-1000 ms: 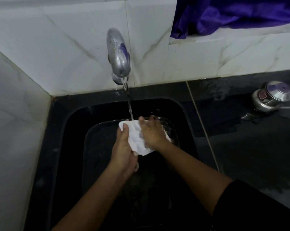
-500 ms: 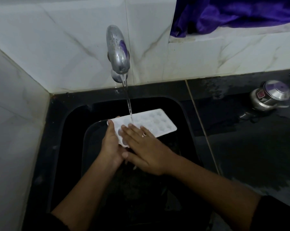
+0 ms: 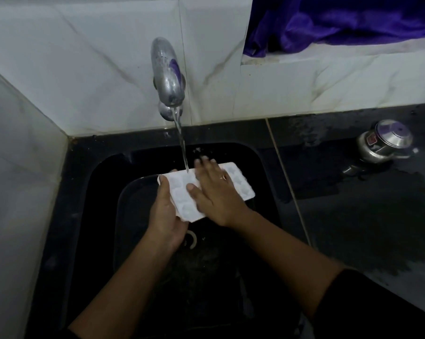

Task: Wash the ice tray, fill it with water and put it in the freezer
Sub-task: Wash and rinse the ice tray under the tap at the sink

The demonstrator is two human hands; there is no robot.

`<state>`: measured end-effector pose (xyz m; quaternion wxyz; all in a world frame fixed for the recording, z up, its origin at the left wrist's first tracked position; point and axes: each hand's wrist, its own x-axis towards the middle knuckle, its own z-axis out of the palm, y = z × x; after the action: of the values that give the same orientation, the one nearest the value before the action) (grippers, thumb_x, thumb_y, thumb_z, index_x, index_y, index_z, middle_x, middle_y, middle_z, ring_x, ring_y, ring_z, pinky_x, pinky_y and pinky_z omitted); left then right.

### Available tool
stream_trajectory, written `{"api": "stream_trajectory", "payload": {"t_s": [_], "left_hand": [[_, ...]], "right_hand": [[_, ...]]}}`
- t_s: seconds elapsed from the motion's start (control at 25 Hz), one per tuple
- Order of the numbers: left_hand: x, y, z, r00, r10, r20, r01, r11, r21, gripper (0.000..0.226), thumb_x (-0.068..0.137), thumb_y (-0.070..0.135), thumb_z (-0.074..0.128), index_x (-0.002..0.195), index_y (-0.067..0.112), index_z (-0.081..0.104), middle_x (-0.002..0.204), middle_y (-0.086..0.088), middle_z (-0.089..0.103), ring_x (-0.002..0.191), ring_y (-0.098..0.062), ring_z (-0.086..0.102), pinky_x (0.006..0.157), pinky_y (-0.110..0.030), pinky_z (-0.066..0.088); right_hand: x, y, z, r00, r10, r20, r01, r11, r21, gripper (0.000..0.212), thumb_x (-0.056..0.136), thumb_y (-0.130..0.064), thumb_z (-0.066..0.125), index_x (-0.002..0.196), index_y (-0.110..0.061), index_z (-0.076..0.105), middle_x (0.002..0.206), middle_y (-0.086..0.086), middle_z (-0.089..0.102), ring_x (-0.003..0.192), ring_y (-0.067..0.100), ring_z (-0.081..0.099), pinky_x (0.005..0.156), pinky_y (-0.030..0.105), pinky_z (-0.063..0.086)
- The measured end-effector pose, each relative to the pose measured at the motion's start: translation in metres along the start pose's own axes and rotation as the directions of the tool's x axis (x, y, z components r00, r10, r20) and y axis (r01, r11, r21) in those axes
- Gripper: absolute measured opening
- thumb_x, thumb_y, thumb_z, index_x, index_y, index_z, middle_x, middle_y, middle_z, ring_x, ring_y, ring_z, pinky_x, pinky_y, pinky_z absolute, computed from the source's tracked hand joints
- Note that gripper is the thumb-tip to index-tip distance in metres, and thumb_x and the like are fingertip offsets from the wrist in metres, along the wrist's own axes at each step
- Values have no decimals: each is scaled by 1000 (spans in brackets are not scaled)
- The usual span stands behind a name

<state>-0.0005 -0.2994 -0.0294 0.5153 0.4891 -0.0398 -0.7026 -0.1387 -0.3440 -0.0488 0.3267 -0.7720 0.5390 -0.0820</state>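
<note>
Ice tray [image 3: 179,192] is catching water from the tap [image 3: 168,74], left hand [image 3: 166,216] grip clamping its end, right hand [image 3: 215,192] lying flat on top, fingers straight.

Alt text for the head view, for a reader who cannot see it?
A person's left hand holds a white ice tray over a black sink while the flat right hand rests on it under the running tap. A steel pot sits on the counter at right.
</note>
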Motion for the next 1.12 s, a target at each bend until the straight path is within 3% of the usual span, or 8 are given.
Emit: {"api": "stream_trajectory", "payload": {"t_s": [0.12, 0.32, 0.44, 0.64, 0.8, 0.92, 0.96, 1.12], "left_hand": [[-13, -5, -8, 997, 72, -25, -69, 993, 96, 67, 102, 61, 44, 144, 11, 59, 134, -19, 71, 123, -36, 70, 101, -53, 58], [-12, 6, -20, 981, 182, -64, -171, 974, 148, 56, 106, 58, 43, 145, 20, 58, 133, -14, 72, 117, -31, 73, 88, -47, 63], [-19, -4, -13, 975, 219, -34, -208, 957, 200, 56, 104, 56, 47, 147, 20, 54, 135, -17, 70, 120, -34, 71, 98, -53, 59], [-12, 13, -23, 954, 283, -99, -262, 948, 179, 50, 107, 54, 44, 144, 24, 57, 133, -13, 72, 117, -28, 73, 94, -45, 59], [-22, -2, -21, 972, 231, -49, -217, 954, 206, 57, 104, 56, 46, 146, 19, 56, 133, -15, 72, 122, -34, 70, 103, -51, 54], [-16, 11, -20, 958, 275, -82, -259, 952, 165, 51, 106, 55, 45, 143, 23, 58, 133, -12, 72, 122, -31, 70, 102, -51, 55], [-14, 15, -20, 951, 296, -94, -278, 947, 162, 50, 105, 54, 48, 144, 24, 57, 135, -12, 71, 122, -30, 70, 101, -50, 56], [-32, 19, -18, 962, 275, -10, -269, 947, 173, 59, 97, 53, 54, 145, 18, 55, 135, -11, 71, 121, -28, 71, 97, -49, 61]], "right_hand": [[16, -11, 27, 920, 392, 17, -379, 877, 294, 83, 104, -66, 22, 166, -14, 5, 174, 8, -4, 160, 24, -7, 129, 45, -3], [9, -33, 54, 976, 198, 87, -213, 949, 231, 76, 105, -63, 28, 166, -24, 7, 174, 3, -4, 159, 25, -6, 128, 51, 2], [39, -5, 36, 861, 501, 86, -503, 817, 283, 80, 104, -64, 22, 164, -11, 17, 171, 20, 9, 158, 33, 10, 127, 52, 11], [9, -57, 62, 985, 144, 96, -167, 936, 311, 74, 107, -56, 33, 166, -18, 8, 172, 0, -6, 160, 22, -7, 129, 46, 2], [47, -26, 34, 849, 515, 120, -516, 757, 401, 68, 109, -50, 31, 163, -12, 17, 170, 24, 8, 158, 38, 4, 127, 54, 9], [23, -61, 50, 962, 258, 89, -272, 934, 233, 71, 107, -48, 39, 165, -17, 10, 171, 21, 0, 159, 36, -5, 128, 54, 5], [14, -73, 50, 971, 211, 115, -238, 913, 330, 74, 108, -52, 35, 165, -17, 5, 173, 14, -5, 160, 29, -8, 129, 50, 1], [39, -37, 28, 926, 376, 32, -353, 834, 424, 72, 107, -53, 32, 166, -17, 10, 173, 15, 7, 159, 32, 7, 128, 50, 7]]}}
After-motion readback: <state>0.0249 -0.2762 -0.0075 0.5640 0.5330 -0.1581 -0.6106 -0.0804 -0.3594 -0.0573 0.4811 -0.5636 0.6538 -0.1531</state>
